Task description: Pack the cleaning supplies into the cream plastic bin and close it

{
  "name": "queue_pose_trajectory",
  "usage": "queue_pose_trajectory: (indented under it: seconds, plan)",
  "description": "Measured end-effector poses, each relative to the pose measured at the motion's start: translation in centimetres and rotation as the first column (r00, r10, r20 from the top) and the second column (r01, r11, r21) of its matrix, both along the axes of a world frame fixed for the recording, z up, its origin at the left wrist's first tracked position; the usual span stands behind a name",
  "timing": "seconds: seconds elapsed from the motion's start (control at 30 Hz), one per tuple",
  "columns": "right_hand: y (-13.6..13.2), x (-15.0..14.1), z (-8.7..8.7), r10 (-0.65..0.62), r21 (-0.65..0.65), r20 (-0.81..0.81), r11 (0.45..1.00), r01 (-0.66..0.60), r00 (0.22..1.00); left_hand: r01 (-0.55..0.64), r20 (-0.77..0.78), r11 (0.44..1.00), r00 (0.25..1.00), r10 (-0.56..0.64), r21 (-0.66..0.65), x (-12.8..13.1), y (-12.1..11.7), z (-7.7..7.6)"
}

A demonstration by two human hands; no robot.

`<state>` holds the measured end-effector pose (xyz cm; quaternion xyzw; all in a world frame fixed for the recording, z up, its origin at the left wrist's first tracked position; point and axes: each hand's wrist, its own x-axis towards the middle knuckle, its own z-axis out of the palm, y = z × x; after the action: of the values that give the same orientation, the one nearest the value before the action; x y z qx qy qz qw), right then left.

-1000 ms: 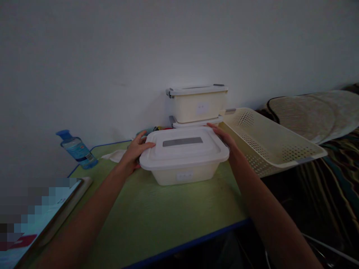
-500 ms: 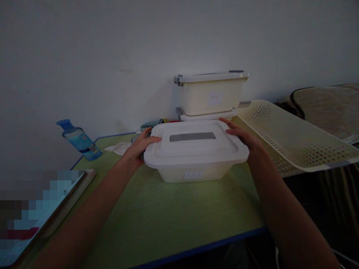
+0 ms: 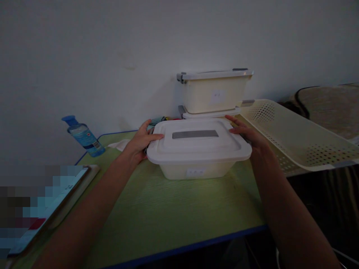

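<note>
A cream storage box (image 3: 196,170) with a white lid (image 3: 198,151) stands on the green table (image 3: 157,209). The lid lies over the box and has a grey strip on top. My left hand (image 3: 141,142) grips the lid's left end, thumb on the upper face and fingers down the side. At the opposite end my right hand (image 3: 251,136) holds on in the same way, its thumb and forefinger on the lid's edge. The outer fingers of both hands are partly hidden. Behind stands another lidded box (image 3: 200,97), stacked on a further white lid (image 3: 210,113).
A perforated cream basket (image 3: 297,127) stands right of the table. On the left are a blue bottle (image 3: 85,138), a white cloth (image 3: 119,144) and a tablet-like screen (image 3: 56,207), partly blurred. Coloured cloth items (image 3: 158,120) lie behind the box, near the wall.
The view has shifted slightly, so most things appear a little further right. The fingers of my left hand have risen a little at the box's end; both hands stay on it.
</note>
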<state>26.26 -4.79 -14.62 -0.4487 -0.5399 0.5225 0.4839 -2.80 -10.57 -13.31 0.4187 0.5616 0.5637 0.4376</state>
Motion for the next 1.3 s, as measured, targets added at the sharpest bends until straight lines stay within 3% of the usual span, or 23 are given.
queue_pose_trajectory:
  seconds: [0.37, 0.57, 0.8, 1.3]
  plan:
    - [-0.28, -0.21, 0.49, 0.04, 0.068, -0.074, 0.997, -0.035, 0.996, 0.024, 0.041, 1.0, 0.999, -0.024, -0.005, 0.59, -0.46, 0.6]
    - [-0.47, -0.63, 0.86, 0.018, 0.05, -0.114, 0.999, -0.012, 0.993, 0.042, -0.011, 0.999, 0.999, -0.042, 0.019, 0.31, -0.16, 0.27]
    - [-0.06, -0.47, 0.49, 0.045, 0.127, -0.095, 0.991, -0.033, 0.994, 0.064, -0.083, 0.997, 0.995, -0.061, 0.036, -0.18, 0.17, -0.06]
    - [-0.09, -0.64, 0.69, 0.034, 0.094, -0.122, 0.995, -0.022, 0.992, 0.067, -0.112, 0.996, 0.992, -0.06, 0.059, 0.25, 0.02, 0.5]
